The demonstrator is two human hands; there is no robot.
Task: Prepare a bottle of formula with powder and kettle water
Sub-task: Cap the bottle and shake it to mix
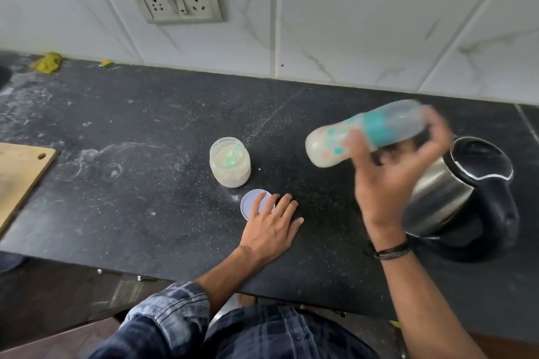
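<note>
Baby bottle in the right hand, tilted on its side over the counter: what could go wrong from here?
1. The clear baby bottle with teal collar lies nearly horizontal and blurred in the right hand; a loose collar could leak milky liquid.
2. The steel kettle stands just beside that hand and could get knocked.
3. The clear powder jar stands open, its round lid under the left hand; splashes could get in.
</note>
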